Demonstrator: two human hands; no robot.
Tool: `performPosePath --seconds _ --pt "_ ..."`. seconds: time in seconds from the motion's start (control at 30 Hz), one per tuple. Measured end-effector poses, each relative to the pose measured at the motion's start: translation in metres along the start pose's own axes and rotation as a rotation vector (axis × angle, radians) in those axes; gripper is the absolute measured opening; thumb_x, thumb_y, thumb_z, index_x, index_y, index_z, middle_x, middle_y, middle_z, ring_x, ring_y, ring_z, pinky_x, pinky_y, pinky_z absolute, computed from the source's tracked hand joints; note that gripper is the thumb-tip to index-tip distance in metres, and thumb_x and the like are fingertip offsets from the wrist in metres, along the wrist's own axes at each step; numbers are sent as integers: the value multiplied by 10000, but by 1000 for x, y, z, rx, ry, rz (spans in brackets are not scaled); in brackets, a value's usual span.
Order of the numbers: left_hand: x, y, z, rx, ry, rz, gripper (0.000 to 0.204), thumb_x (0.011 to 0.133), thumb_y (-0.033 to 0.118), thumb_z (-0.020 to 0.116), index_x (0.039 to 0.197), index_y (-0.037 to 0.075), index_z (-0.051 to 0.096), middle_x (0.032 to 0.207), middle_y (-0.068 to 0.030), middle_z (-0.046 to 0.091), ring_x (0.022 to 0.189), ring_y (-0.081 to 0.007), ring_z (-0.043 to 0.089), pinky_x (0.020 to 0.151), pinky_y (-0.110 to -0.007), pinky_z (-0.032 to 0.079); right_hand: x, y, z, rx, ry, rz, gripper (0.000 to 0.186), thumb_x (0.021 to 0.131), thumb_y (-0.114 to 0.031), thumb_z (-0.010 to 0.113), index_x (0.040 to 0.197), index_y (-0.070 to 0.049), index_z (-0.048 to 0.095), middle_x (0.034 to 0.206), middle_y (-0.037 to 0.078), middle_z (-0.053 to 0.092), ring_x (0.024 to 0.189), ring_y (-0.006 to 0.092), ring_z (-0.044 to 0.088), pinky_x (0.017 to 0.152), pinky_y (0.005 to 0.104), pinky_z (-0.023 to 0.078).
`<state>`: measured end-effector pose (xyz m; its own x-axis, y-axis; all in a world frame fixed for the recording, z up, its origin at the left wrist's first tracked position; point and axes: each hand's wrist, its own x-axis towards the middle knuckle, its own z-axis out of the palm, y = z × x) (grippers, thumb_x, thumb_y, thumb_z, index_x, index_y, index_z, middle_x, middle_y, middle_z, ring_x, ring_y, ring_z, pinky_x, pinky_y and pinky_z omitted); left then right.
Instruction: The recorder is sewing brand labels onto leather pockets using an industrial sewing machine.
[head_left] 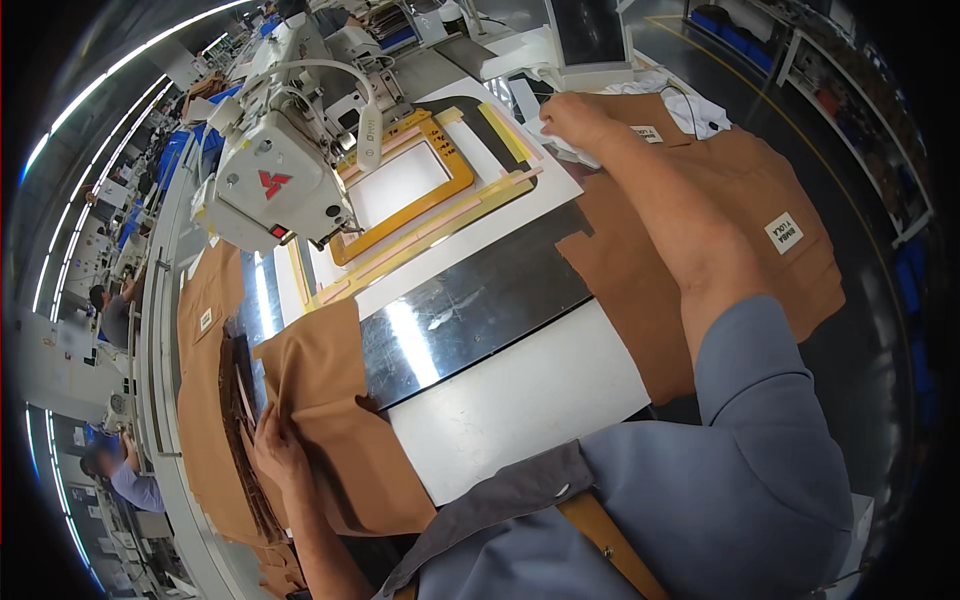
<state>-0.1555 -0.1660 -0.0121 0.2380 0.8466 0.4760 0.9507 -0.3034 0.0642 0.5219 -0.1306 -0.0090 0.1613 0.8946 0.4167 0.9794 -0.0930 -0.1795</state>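
Brown fabric panel [335, 400] lies on the near side of the sewing machine [265, 165], long axis pointing away from it, the nearer left hand [280, 452] at its left edge, grip unclear, while right of the machine the right hand [578, 122] curls, hold hidden.

The front brown panel [330, 440] was limp sheet material, smooth and matt; leather or cloth could not be told apart. The left brown stack [205, 410] and right brown pieces [775, 185] showed the same low-sheen finish; the left one had rough cut edges. The bed plate [490, 325] was smooth, glossy metal with light scuffs and a bright streak of reflected light. The board [525, 400] beside it was white, smooth and satin. The machine housing [255, 155] had a smooth white finish. The clamp frame [403, 223] was smooth, amber and plastic-like. The tape strips [420, 245] looked papery and matt. The sleeve [750, 355] was soft matt cloth.
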Motion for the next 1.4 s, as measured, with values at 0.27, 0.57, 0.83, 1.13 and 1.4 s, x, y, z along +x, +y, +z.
performPosePath --seconds 0.27,0.57,0.83,1.13,1.4 --pt "46 -2 -30 519 57 -64 471 886 177 662 1348 155 571 1365 -52 593 1214 -240 571 1049 -403 353 18 -16 -3 -236 -102 85 128 843 -176 632 858 -58 682 948 145 705 942 341 673 812 456 522" --pt "37 119 -5 -84 -49 361 456 773 131 752 1214 83 646 1312 -93 617 1182 -266 586 1017 -420 397 23 -12 -15 -89 -285 82 165 797 -166 698 925 -62 704 1027 153 694 1027 332 642 848 437 513" --pt "44 156 -6 -193 -86 435 397 773 112 762 1161 83 679 1276 -103 638 1140 -264 616 989 -416 422 22 -8 -12 -73 -203 46 110 793 -131 694 846 -36 706 938 176 696 949 351 661 823 425 517" --pt "49 164 1 -322 -109 432 308 800 130 752 1099 69 707 1207 -118 671 1094 -285 643 945 -408 464 14 -12 -20 130 -52 96 175 833 -206 714 844 -32 721 848 179 698 841 333 678 750 415 521" --pt "76 231 32 -1431 -615 -239 534 977 302 630 1347 -56 488 1275 -188 600 1065 -235 657 894 -324 534 -49 -194 -20 535 -189 -252 237 828 -218 708 817 18 700 705 147 672 641 236 659 612 339 506"
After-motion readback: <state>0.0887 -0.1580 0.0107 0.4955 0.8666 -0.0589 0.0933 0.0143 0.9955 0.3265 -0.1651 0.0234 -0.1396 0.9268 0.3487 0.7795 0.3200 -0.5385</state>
